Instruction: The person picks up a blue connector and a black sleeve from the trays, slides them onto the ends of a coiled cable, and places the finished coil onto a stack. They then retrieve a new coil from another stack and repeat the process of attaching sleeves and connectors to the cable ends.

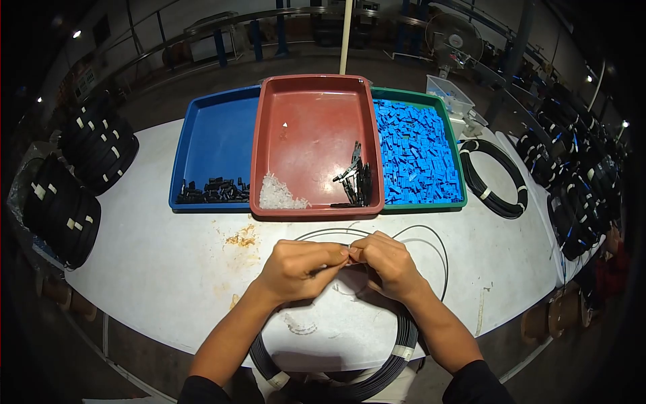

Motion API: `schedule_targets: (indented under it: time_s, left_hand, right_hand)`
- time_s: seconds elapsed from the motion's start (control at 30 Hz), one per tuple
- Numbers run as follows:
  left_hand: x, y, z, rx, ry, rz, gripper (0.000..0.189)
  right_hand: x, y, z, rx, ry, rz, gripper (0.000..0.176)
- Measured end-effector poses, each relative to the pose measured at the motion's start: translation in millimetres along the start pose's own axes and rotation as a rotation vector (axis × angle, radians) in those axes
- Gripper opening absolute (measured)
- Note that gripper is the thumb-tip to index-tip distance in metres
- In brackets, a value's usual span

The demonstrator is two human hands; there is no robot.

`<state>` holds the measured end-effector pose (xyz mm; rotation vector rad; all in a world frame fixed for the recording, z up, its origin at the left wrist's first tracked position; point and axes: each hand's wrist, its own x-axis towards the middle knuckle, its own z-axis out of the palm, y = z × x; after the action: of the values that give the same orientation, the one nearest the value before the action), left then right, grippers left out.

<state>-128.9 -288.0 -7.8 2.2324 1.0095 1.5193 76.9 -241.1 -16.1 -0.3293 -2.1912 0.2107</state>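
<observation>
My left hand (303,268) and my right hand (389,264) meet above the white table, thumbs and fingertips pinched together. A tiny pale piece (349,248) shows between the fingertips; its kind is too small to tell. Thin black cable (445,259) loops behind both hands and appears to run into the right hand's grip, though fingers hide its end. Below, between my forearms, the rest of that cable lies in a coil (406,330) bound with white tape, partly over the table's near edge.
Ahead stand a blue tray (219,135) with black parts, a red tray (316,128) with clear bits and black pieces, and a green tray (459,175) full of blue connectors (414,155). Black coils (64,209) stack at left; another coil (515,168) lies right.
</observation>
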Motion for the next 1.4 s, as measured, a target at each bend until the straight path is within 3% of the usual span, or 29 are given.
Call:
schedule_targets:
  time_s: [0.2, 0.27, 0.3, 0.33, 0.4, 0.47, 0.53, 0.57, 0.6, 0.67, 0.8, 0.83, 0.87, 0.9, 0.93, 0.97, 1.0, 1.07, 1.1, 1.13, 1.2, 1.27, 1.33, 1.37, 1.4]
  left_hand:
    - [0, 9, -4, 0.133, -0.081, 0.191, 0.015]
    - [0, 9, -3, 0.244, -0.088, 0.312, 0.015]
    - [-2, 4, -2, 0.334, -0.133, 0.384, 0.014]
    - [-4, 3, -3, 0.428, -0.175, 0.452, 0.014]
    - [-7, 7, 1, 0.477, -0.267, 0.477, 0.014]
    - [-4, 8, 2, 0.513, -0.233, 0.499, 0.013]
    - [-1, 7, -2, 0.339, -0.285, 0.233, 0.015]
    - [-1, -3, -1, 0.217, -0.181, 0.162, 0.013]
    - [-4, -7, 1, 0.104, -0.102, 0.022, 0.016]
    - [-7, -3, -1, -0.073, -0.131, -0.288, 0.015]
    - [-5, 8, 4, -0.327, -0.051, -0.396, 0.007]
    - [-2, 7, 2, -0.073, -0.108, -0.133, 0.008]
    - [-2, 7, 0, 0.179, -0.167, 0.13, 0.008]
    - [-6, 8, -1, 0.438, -0.319, 0.258, 0.009]
    - [-8, 6, 1, 0.435, -0.322, 0.259, 0.009]
    - [-10, 1, 3, 0.524, -0.293, 0.41, 0.009]
    - [-10, 0, 4, 0.614, -0.26, 0.561, 0.009]
    - [-2, 2, -2, 0.602, -0.271, 0.536, 0.007]
    - [-1, 2, -4, 0.371, -0.239, 0.296, 0.009]
    - [-1, 2, -4, 0.137, -0.202, 0.057, 0.011]
    - [-5, 2, -2, -0.507, -0.102, -0.671, 0.007]
    - [-5, -1, -5, -0.674, -0.113, -0.747, 0.006]
    - [-2, 11, 1, -0.171, -0.107, -0.33, 0.006]
    - [-5, 3, 2, 0.102, -0.109, 0.008, 0.012]
    - [-3, 8, -1, 0.341, -0.257, 0.182, 0.01]
  right_hand:
    - [-1, -5, -2, -0.154, 0.055, -0.147, 0.016]
    - [3, -8, -5, 0.087, 0.044, 0.036, 0.014]
    - [-1, -11, 2, 0.275, 0.066, 0.321, 0.01]
    - [-3, -9, 0, 0.277, 0.062, 0.318, 0.01]
    - [-7, -3, -7, 0.651, -0.201, 0.809, 0.007]
    - [-1, -6, -13, 0.744, -0.218, 0.886, 0.005]
    - [3, -9, -11, 0.292, -0.126, 0.533, 0.008]
    - [-2, -3, -5, 0.158, -0.099, 0.324, 0.01]
    - [-3, 0, -3, 0.157, -0.1, 0.326, 0.01]
    - [-1, 4, -1, -0.079, -0.042, -0.062, 0.014]
    - [0, -6, -5, -0.13, -0.004, -0.088, 0.017]
    - [-1, -5, 0, 0.038, 0.009, 0.061, 0.015]
    - [-1, -6, 0, 0.039, 0.011, 0.065, 0.015]
    - [-2, -9, -2, 0.179, -0.088, 0.385, 0.013]
    - [-2, -10, -4, 0.319, -0.189, 0.703, 0.013]
    - [-6, -3, 1, 0.537, -0.144, 0.805, 0.014]
    - [-6, -3, 0, 0.536, -0.147, 0.803, 0.014]
    - [-4, -5, -3, 0.492, -0.109, 0.732, 0.011]
    - [1, -10, -7, 0.319, -0.117, 0.563, 0.012]
    - [1, -8, -5, 0.32, -0.121, 0.565, 0.012]
    - [0, -3, -1, -0.022, -0.046, 0.007, 0.018]
    - [-1, -7, 0, -0.095, -0.04, -0.05, 0.019]
    - [-2, -10, 1, -0.091, -0.017, 0.022, 0.023]
    - [-7, -7, 3, 0.022, -0.055, 0.19, 0.018]
    - [-9, -6, 2, 0.024, -0.055, 0.194, 0.018]
